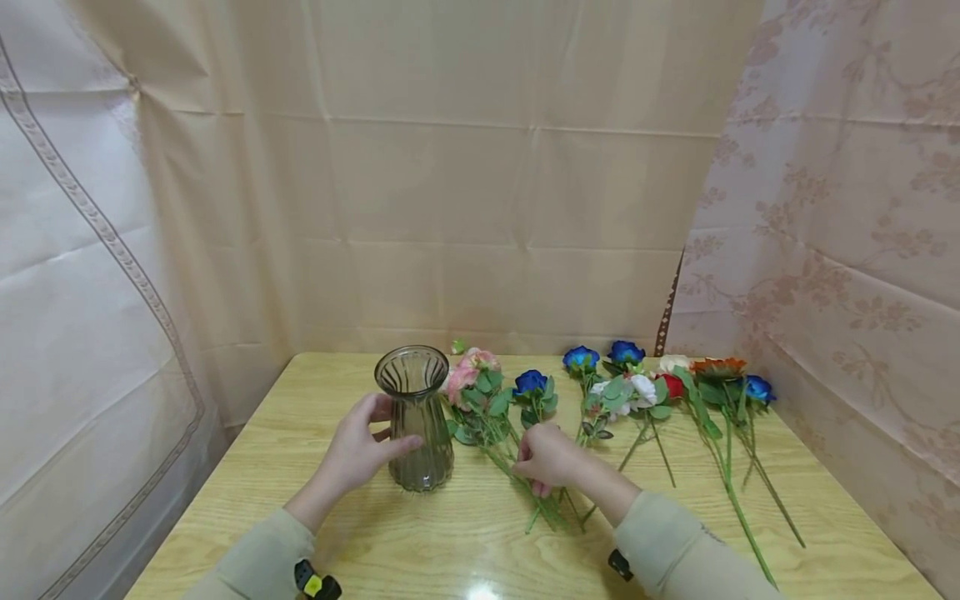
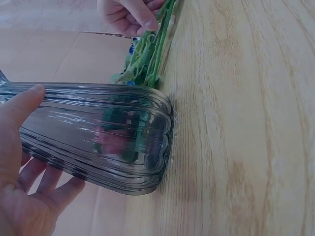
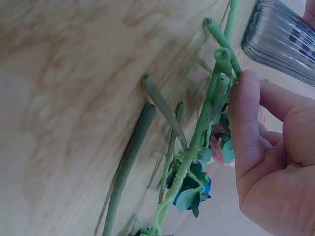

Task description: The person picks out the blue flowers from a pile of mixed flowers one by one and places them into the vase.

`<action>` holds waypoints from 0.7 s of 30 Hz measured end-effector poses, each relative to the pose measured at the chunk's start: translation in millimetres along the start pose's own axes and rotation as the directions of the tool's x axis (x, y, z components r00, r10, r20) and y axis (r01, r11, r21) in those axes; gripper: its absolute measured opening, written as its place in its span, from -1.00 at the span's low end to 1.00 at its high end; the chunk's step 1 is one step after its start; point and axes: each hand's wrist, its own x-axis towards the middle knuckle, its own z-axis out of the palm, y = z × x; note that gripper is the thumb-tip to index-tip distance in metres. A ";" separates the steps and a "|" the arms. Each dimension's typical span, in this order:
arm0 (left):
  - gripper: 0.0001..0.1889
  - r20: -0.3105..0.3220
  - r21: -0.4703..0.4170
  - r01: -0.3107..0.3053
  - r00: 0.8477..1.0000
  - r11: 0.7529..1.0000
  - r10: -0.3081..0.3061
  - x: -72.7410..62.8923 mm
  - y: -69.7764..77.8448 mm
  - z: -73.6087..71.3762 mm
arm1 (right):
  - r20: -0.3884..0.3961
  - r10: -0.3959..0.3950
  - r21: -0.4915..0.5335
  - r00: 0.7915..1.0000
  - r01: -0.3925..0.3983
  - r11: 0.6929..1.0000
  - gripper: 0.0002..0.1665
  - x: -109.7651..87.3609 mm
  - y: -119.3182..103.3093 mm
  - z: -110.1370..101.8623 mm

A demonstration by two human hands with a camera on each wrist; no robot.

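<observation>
A grey ribbed glass vase [image 1: 422, 450] stands upright on the table. My left hand [image 1: 356, 442] holds it from the left, thumb on the near side and fingers behind; the left wrist view shows the thumb and fingers on opposite sides of the vase [image 2: 74, 128]. To the right of it, my right hand [image 1: 551, 458] pinches a green flower stem [image 3: 224, 37] near its cut end. Pink artificial flowers [image 1: 472, 372] lie beside the vase, their stems running toward the right hand. A blue rose [image 1: 531, 382] lies just beyond that hand.
More artificial flowers lie to the right: two blue roses [image 1: 581, 359], white flowers [image 1: 641, 390], a red flower [image 1: 671, 386], an orange flower [image 1: 717, 368] and another blue rose [image 1: 757, 388]. Their stems point toward the near edge. Beige curtains [image 1: 487, 183] hang behind the wooden table [image 1: 300, 400].
</observation>
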 end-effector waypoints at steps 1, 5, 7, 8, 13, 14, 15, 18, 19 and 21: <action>-0.32 0.000 0.000 -0.003 1.000 1.000 0.003 0.1 -0.2 0.1 | 0.000 -0.001 -0.001 1.000 0.001 1.000 -0.71 0.2 0.3 0.7; -0.32 -0.003 0.001 -0.007 1.000 1.000 0.007 0.4 0.4 0.3 | 0.003 0.000 0.001 1.000 0.000 1.000 -0.71 0.7 1.3 2.7; -0.32 -0.003 0.002 -0.007 1.000 1.000 0.007 0.6 0.8 0.5 | 0.005 -0.002 -0.004 1.000 0.002 1.000 -0.71 0.8 2.1 3.1; -0.32 -0.003 0.003 -0.009 1.000 1.000 0.009 0.6 0.9 0.7 | 0.003 -0.001 -0.005 1.000 0.001 1.000 -0.71 0.8 2.7 3.2; -0.31 0.000 0.001 -0.017 1.000 1.000 0.017 -0.8 2.7 0.9 | -0.022 -0.003 0.005 1.000 0.003 1.000 -0.68 -1.6 4.4 -2.3; -0.31 -0.001 0.001 -0.016 1.000 1.000 0.016 -0.9 2.9 0.9 | -0.029 -0.002 0.012 1.000 0.002 1.000 -0.68 -2.5 4.3 -4.6; -0.30 -0.002 0.001 -0.013 1.000 1.000 0.013 -0.9 3.0 0.9 | -0.033 -0.004 0.017 0.999 0.005 1.000 -0.68 -3.7 3.5 -7.3; -0.30 -0.002 0.000 -0.005 1.000 1.000 0.005 -0.6 3.0 0.6 | -0.047 -0.005 0.037 0.999 0.007 0.999 -0.71 -7.5 -0.4 -16.2; -0.30 -0.003 -0.001 -0.005 1.000 1.000 0.005 -0.5 3.0 0.5 | -0.050 -0.001 0.046 0.999 0.003 0.999 -0.71 -9.1 -2.1 -19.2; -0.30 -0.003 -0.003 -0.005 1.000 1.000 0.005 -0.5 2.8 0.5 | -0.051 -0.001 0.054 0.999 0.004 0.999 -0.71 -12.0 -6.0 -26.3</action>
